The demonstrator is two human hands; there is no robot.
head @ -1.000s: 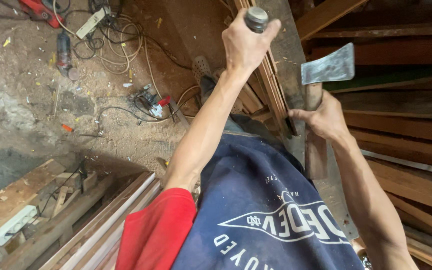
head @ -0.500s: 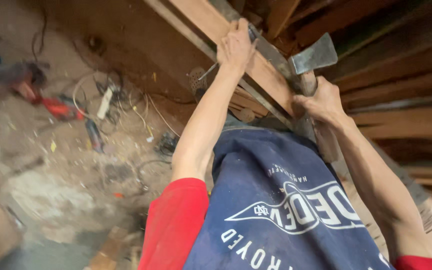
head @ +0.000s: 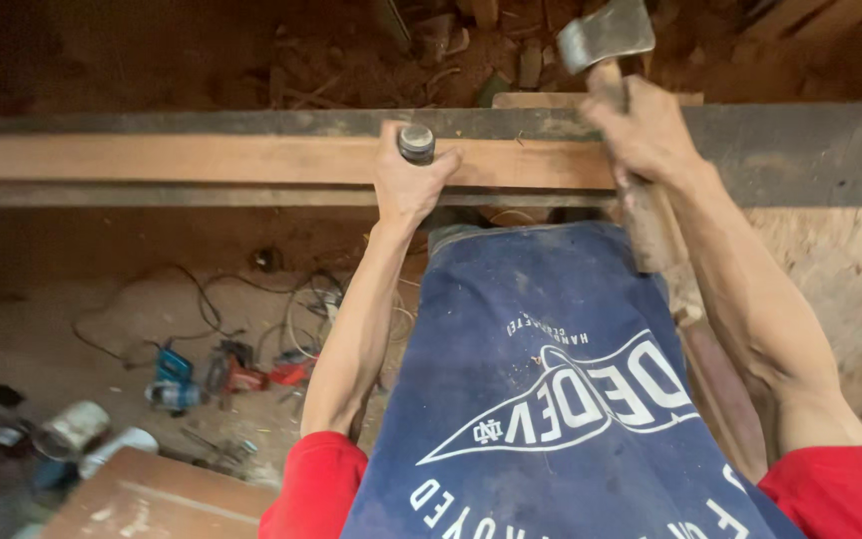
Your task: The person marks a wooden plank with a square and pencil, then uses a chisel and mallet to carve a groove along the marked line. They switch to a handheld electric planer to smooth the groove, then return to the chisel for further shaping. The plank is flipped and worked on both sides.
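My left hand (head: 406, 180) is closed around a chisel (head: 416, 143), whose round metal-capped end points up at the camera. The chisel stands on a long reddish wooden plank (head: 202, 158) that runs left to right over a dark beam (head: 800, 150). My right hand (head: 641, 130) grips the wooden handle of an axe-like hammer (head: 606, 35), its grey steel head raised above and to the right of the chisel. A blue apron (head: 551, 379) with a white print covers my front, with red sleeves at both sides.
On the dusty floor at lower left lie power tools (head: 221, 371) with tangled cables (head: 301, 299) and white containers (head: 92, 434). A wooden board (head: 152, 499) sits at the bottom left. Wood scraps and chips (head: 451, 45) lie beyond the beam.
The view has swung so the plank now lies level across the frame. The hammer is lifted higher above my right hand, and the left hand still holds the chisel on the plank.
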